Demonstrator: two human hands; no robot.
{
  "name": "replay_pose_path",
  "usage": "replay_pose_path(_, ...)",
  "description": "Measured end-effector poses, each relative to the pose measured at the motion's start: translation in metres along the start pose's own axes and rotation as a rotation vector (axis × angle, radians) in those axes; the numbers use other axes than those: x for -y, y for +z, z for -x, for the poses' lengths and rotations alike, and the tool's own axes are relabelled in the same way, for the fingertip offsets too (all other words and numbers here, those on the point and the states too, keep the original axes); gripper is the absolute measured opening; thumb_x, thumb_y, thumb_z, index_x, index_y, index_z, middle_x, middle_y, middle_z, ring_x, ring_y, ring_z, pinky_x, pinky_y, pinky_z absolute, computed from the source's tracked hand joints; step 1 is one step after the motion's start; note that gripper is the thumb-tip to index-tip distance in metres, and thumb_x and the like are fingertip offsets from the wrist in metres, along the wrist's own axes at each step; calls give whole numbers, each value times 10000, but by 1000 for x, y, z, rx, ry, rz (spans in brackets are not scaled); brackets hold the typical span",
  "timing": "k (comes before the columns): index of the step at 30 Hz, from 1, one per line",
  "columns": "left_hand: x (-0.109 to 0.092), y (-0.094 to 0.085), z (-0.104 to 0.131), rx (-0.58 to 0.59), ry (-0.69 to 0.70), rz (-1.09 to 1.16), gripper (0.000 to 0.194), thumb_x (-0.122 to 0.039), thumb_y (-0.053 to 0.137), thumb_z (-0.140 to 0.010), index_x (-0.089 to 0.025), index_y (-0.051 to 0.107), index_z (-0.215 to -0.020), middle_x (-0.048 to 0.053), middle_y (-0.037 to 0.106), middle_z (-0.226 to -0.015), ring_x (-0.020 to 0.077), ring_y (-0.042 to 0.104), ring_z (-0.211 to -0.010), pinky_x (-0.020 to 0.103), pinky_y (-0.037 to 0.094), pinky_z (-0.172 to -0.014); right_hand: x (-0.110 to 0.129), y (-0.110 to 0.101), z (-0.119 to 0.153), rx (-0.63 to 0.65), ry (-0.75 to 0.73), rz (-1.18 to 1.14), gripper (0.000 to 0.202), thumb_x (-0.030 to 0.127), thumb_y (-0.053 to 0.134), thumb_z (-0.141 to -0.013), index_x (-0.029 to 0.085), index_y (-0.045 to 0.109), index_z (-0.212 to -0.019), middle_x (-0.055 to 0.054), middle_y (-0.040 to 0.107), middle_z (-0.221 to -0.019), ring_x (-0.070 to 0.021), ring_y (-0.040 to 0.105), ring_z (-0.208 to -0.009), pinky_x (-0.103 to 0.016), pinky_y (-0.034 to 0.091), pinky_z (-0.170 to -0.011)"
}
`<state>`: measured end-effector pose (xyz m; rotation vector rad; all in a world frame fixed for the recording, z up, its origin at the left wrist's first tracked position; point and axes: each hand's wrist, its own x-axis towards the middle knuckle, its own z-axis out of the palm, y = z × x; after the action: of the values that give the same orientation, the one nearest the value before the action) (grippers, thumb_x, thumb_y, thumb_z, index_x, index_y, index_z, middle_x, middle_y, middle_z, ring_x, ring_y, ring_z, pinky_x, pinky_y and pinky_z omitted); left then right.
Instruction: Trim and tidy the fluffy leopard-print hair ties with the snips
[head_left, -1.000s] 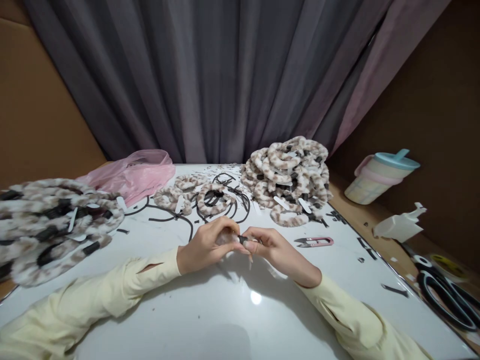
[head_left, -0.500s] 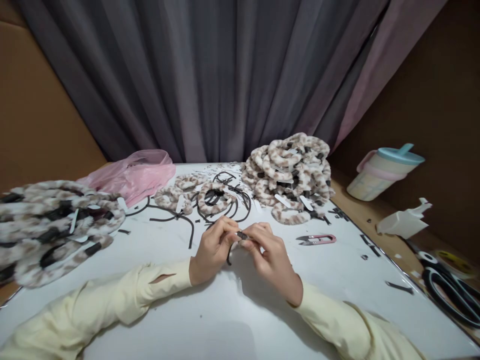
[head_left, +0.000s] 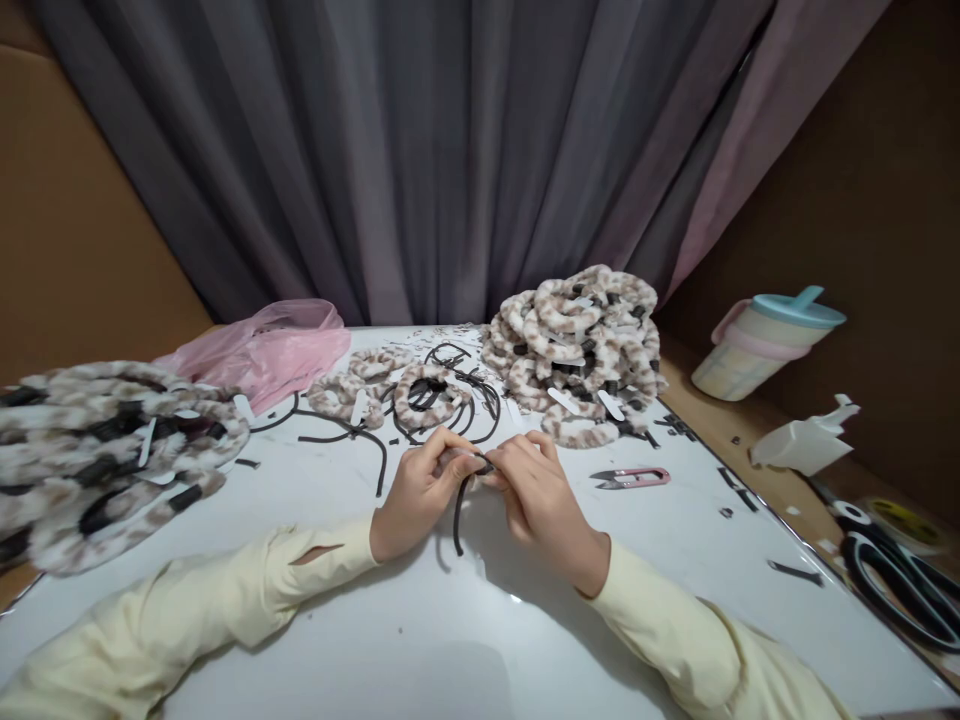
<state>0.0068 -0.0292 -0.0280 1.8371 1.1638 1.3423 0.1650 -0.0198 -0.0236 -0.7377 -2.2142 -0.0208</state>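
Note:
A black cord (head_left: 459, 520) hangs down from between my two hands, its loose end just above the white tabletop. My left hand (head_left: 424, 490) pinches it between thumb and fingertips. My right hand (head_left: 541, 505) is closed on the same cord close beside, the fingertips of both hands nearly touching. The fingers hide most of the part they grip. Just beyond the hands lie more black cords (head_left: 480, 405) in loops and a fluffy spotted ring (head_left: 431, 397). Pink-handled thread snips (head_left: 630, 478) rest to the right of my right hand.
Piles of fluffy spotted rings stand at the left (head_left: 112, 450) and back right (head_left: 585, 340). A pink plastic bag (head_left: 262, 350) lies back left. Cord scraps (head_left: 796, 573), a lidded cup (head_left: 769, 340), a white bottle (head_left: 806, 440) and black scissors (head_left: 892, 580) are along the right.
A longer length of black cord now hangs below my fingers. My hands have shifted slightly, staying fingertip to fingertip.

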Motion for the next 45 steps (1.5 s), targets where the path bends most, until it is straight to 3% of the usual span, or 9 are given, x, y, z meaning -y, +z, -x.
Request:
replay_pose_path(7, 4, -4, -3, 16, 219, -187, 219, -341, 408, -903, -166, 524, -844, -42, 568, -608, 59, 423, -436, 164, 319, -428, -2, -1, -1, 57, -21, -5, 168, 177, 350, -926, 139, 476, -823, -24, 498, -678, -153, 402, -655, -311, 307, -690)
replay_pose_path(11, 4, -5, -2, 8, 359, -260, 261, -341, 362, -920, -164, 517, -807, -14, 563, -658, 69, 453, -485, 170, 340, -465, -1, 0, 0, 64, -2, -55, 176, 128, 339, -900, 160, 452, -769, -10, 462, -653, -148, 381, -636, -306, 305, -682)
replay_pose_path(19, 2, -4, 0, 91, 164, -178, 270, -410, 362, -908, -178, 482, -842, -48, 525, -556, 79, 437, -437, 174, 331, -435, 2, 1, 3, -18, 54, -99, 196, 66, 352, -857, 170, 462, -733, 14, 436, -607, -136, 397, -635, -307, 289, -696)
replay_pose_path(28, 0, -4, -2, 74, 417, -238, 327, -313, 292, -944, -159, 487, -730, -10, 467, -616, 96, 442, -560, 192, 365, -542, 4, 0, 3, -40, 25, -91, 214, 63, 323, -865, 167, 484, -770, 4, 450, -608, -142, 415, -647, -309, 297, -684)
replay_pose_path(35, -4, 1, 2, 67, 307, -221, 335, -253, 280, -942, -172, 423, -651, -23, 416, -584, 89, 406, -531, 199, 346, -513, 5, 2, 4, -60, -90, 202, 261, 72, 300, -882, 151, 528, -782, -26, 498, -614, -171, 452, -711, -330, 290, -721)
replay_pose_path(38, -4, 0, -1, 16, 308, -265, 348, -256, 288, -941, -179, 382, -615, -30, 383, -564, 90, 392, -521, 203, 338, -507, 2, 4, 2, -39, -94, 283, 275, 103, 282, -909, 132, 555, -897, -36, 523, -646, -173, 441, -684, -330, 293, -735)
replay_pose_path(41, -3, 0, -4, 0, 319, -286, 328, -250, 308, -937, -178, 390, -628, -31, 392, -572, 90, 389, -519, 203, 333, -504, 2, 6, 0, -17, -74, 267, 288, 114, 273, -922, 110, 530, -1052, -44, 555, -698, -172, 444, -668, -330, 296, -744)
replay_pose_path(45, -1, 2, -1, 7, 259, -298, 333, -269, 295, -938, -180, 369, -625, -39, 375, -563, 86, 372, -499, 200, 317, -492, 4, 9, 0, -15, -20, 168, 325, 79, 238, -911, 123, 555, -966, -27, 536, -677, -151, 442, -623, -322, 305, -722)
